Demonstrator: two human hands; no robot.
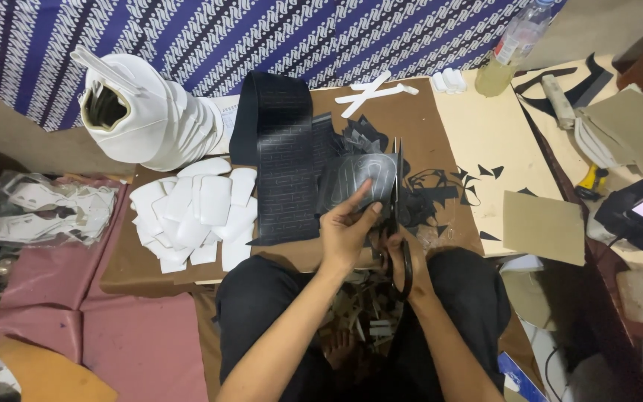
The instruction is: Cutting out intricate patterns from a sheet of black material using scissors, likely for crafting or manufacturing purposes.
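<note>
Low brown tabletop (150,279), backed by blue-and-white patterned cloth (277,30), crowded with cut material. Left hand (347,231) closed on a dark grey patterned piece (359,175), thumb and fingers pinching its lower edge and holding it up over the tabletop's front edge. Right hand (403,257) wrapped through the handles of black scissors (396,216), blades pointing away and running up the piece's right side; whether the blades are parted or shut, hard to tell from this angle. Black patterned sheet (280,156) lying flat just left of the held piece. White cut shapes (195,212) heaped further left, with a stack of white shaped pieces (150,112) behind them. Black offcuts (440,186) scattered to the right, more scraps on the floor between the knees. Judging by these piles, much cutting already done; the grey piece apparently mid-trim, and most of the black sheet not yet cut.
</note>
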